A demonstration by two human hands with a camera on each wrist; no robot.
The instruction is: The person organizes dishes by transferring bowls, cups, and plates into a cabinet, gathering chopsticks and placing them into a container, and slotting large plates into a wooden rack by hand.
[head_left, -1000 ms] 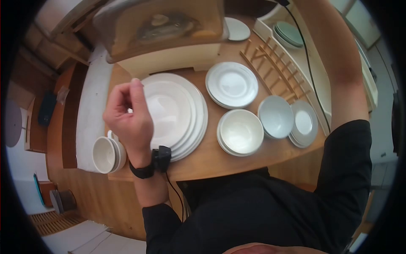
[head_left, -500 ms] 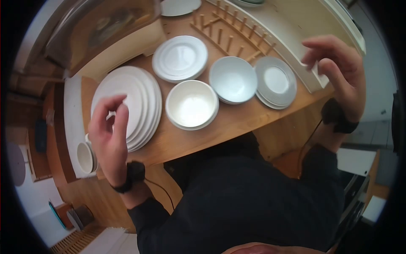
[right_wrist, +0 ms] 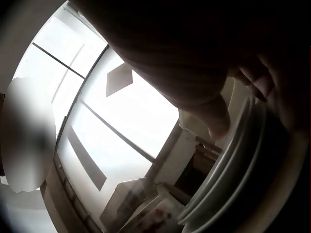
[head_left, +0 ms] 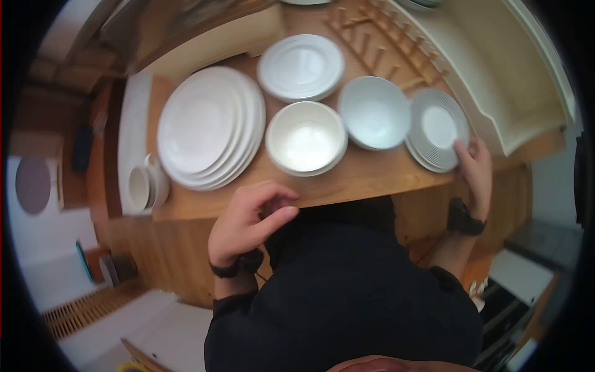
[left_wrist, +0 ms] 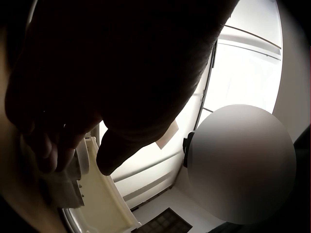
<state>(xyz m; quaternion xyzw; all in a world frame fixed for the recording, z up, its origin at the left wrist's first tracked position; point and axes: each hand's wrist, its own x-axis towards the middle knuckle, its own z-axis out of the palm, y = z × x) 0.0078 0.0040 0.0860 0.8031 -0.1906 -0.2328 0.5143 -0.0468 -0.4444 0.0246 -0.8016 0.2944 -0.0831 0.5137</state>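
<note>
At the right of the table, my right hand (head_left: 476, 172) has its thumb on the rim of a small stack of ribbed grey-white plates (head_left: 439, 127); in the right wrist view the thumb (right_wrist: 218, 121) and fingers lie on either side of the stacked rims (right_wrist: 228, 170). My left hand (head_left: 249, 222) hovers at the table's front edge, holding nothing, its fingers loosely bent, below the cream bowls (head_left: 307, 137). A pale blue bowl (head_left: 374, 113) stands between the cream bowls and the ribbed plates. The left wrist view shows the left hand (left_wrist: 97, 82) dark.
Large white plates (head_left: 201, 124) are stacked at the left, cups (head_left: 146, 187) beside them. Smaller white plates (head_left: 300, 65) lie behind the cream bowls. A wooden peg rack (head_left: 378, 53) and a cream tray (head_left: 527, 80) stand at the back right.
My right hand has come down from above the table's right side to the ribbed plates. My left hand has moved from over the large plates to the front edge. The head view has shifted.
</note>
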